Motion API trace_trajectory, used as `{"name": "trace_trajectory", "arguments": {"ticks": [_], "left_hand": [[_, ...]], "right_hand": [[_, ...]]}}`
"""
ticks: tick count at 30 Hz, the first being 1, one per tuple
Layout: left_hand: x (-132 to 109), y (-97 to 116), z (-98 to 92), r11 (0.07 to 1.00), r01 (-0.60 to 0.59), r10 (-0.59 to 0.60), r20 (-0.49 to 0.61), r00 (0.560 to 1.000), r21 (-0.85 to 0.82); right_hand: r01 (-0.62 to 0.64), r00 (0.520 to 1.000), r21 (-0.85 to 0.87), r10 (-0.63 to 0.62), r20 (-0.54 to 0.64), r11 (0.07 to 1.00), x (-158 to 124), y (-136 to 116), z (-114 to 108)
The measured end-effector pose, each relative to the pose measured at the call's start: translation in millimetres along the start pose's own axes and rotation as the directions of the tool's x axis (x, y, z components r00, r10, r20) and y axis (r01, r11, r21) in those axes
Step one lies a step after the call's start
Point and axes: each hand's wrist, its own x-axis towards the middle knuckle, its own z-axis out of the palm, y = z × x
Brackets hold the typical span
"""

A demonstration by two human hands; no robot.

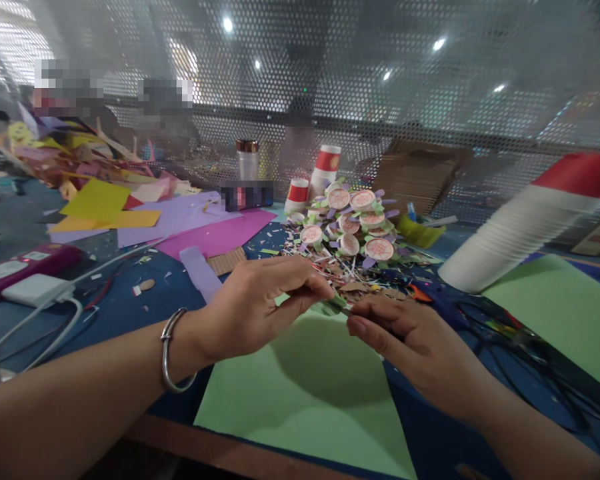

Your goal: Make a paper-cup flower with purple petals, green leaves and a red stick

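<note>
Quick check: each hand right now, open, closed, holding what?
Left hand: closed, pinching a small green piece.
Right hand: closed on a thin dark thing, unclear what.

Sheet (300, 413) front ctr, cup stack (520, 223) R, paper pile (55, 160) back L

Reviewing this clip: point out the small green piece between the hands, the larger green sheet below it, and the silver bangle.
Small green piece (336, 305): head view, on its exposed middle.
Green sheet (305, 413): head view, on its bare near part.
Silver bangle (165, 352): head view, on its band.
</note>
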Motion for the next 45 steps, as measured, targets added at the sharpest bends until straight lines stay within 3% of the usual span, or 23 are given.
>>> {"name": "trace_trajectory", "arguments": {"ticks": [17, 28, 33, 36, 39, 42, 45], "left_hand": [[-1, 4, -0.4, 0.999, -0.027, 0.026, 0.027, 0.999, 0.042], [-2, 6, 3.1, 0.994, 0.105, -0.105, 0.029, 0.994, -0.01], [1, 3, 1.9, 0.983, 0.173, -0.172, 0.017, 0.985, -0.061], [1, -4, 2.8, 0.95, 0.288, -0.286, 0.041, 0.957, -0.122], [-1, -14, 8.3, 0.87, 0.448, -0.411, 0.199, 0.89, -0.205], [-5, -20, 17.1, 0.757, 0.577, -0.46, 0.376, 0.805, -0.308], [-7, -20, 23.0, 0.691, 0.627, -0.484, 0.413, 0.771, -0.359]], "right_hand": [[0.025, 0.999, -0.044, -0.024, 0.021, 0.999, -1, -3, 0], [0.052, 0.999, -0.163, -0.054, -0.007, 0.985, -1, -2, 3], [0.003, 1.0, -0.26, -0.004, -0.002, 0.966, 2, 3, 3], [-0.091, 0.991, -0.371, 0.119, 0.054, 0.924, 4, 8, 1], [-0.151, 0.972, -0.496, 0.22, 0.082, 0.855, 4, 15, -1], [-0.178, 0.961, -0.574, 0.267, 0.074, 0.8, 4, 20, -2], [-0.196, 0.956, -0.604, 0.287, 0.056, 0.772, 5, 23, -4]]}}
